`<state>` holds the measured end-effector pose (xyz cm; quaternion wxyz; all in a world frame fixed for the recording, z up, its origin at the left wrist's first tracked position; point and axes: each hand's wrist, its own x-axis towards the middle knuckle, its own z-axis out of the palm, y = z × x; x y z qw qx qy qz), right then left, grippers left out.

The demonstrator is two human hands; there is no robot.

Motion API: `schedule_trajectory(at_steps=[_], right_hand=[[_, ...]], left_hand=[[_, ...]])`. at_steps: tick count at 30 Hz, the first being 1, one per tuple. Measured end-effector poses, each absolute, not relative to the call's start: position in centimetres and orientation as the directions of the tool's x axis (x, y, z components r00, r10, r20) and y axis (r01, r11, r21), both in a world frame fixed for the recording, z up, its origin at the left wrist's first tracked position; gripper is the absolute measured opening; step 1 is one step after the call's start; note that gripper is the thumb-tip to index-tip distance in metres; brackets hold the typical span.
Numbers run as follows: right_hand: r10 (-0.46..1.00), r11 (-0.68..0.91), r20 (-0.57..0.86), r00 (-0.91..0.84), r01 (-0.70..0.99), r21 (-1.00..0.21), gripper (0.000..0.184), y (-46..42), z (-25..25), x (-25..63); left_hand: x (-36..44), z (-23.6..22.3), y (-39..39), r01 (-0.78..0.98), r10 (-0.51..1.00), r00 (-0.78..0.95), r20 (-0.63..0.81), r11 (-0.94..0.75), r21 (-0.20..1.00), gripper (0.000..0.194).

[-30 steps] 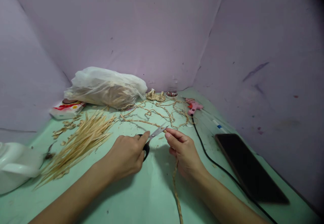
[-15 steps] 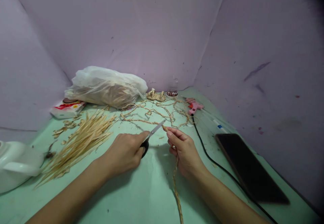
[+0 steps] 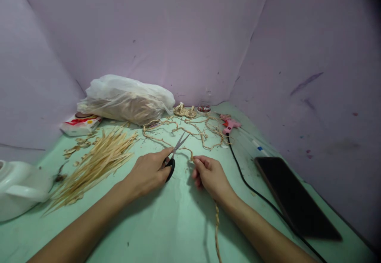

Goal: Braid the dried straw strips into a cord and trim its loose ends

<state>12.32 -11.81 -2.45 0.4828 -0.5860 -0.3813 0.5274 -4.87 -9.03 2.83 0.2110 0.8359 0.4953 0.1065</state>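
Observation:
Black-handled scissors are in the grip of my left hand, their blades a little apart and pointing away from me. My right hand pinches a twisted straw-coloured cord between thumb and forefinger, to the right of the blades. From that pinch one stretch of cord runs off toward the back left of the table, and another hangs below the hand toward the near edge. The scissors' tips stand apart from the pinched spot. My palm hides part of the cord.
Dry straw strips lie at left beside a white jug. Behind are a plastic bag, a box, a small woven piece and a container of beads. A pink glue gun and dark tablet sit right.
The scissor blades have opened and moved away from the cord at my right hand. My right hand has shifted slightly, and the hanging cord has swung right.

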Motion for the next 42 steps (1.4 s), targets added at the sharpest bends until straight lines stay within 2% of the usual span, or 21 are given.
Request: schedule_trajectory(at_steps=[4, 7, 14, 19, 33, 39, 42], right_hand=[[0.931, -0.334, -0.357, 0.073, -0.221, -0.916, 0.022, -12.0, -1.5, 12.2], [0.932, -0.328, -0.362, 0.03, -0.357, -0.875, 0.022, -12.0, -0.8, 12.4], [0.931, -0.32, -0.364, -0.015, -0.508, -0.799, 0.02, -11.9, -0.3, 12.7], [0.939, -0.31, -0.339, -0.053, -0.55, -0.775, 0.02, -11.8, -0.1, 12.7], [0.97, -0.232, -0.235, -0.07, -0.566, -0.791, 0.012, -12.2, -0.2, 12.7], [0.965, -0.241, -0.255, -0.061, -0.586, -0.774, 0.014, -12.2, 0.0, 12.8], [0.96, -0.243, -0.277, -0.031, -0.583, -0.775, 0.021, -12.2, 0.1, 12.8]], left_hand=[[-4.8, 3.8, -9.3, 0.775, 0.851, 0.522, -0.055, -0.446, 0.448, 0.031], [-4.8, 4.0, -9.6, 0.751, 0.795, 0.601, -0.079, -0.528, 0.396, 0.038], [-4.8, 2.3, -9.6, 0.754, 0.756, 0.654, -0.01, -0.652, 0.081, 0.057], [-4.5, 2.0, -9.8, 0.755, 0.755, 0.655, 0.006, -0.655, -0.024, 0.059], [-4.4, 1.4, -10.0, 0.757, 0.757, 0.652, -0.037, -0.653, -0.01, 0.055], [-4.4, 1.5, -9.9, 0.738, 0.741, 0.672, -0.011, -0.668, 0.097, 0.048], [-4.4, 1.8, -9.9, 0.739, 0.744, 0.668, -0.022, -0.66, 0.137, 0.044]])
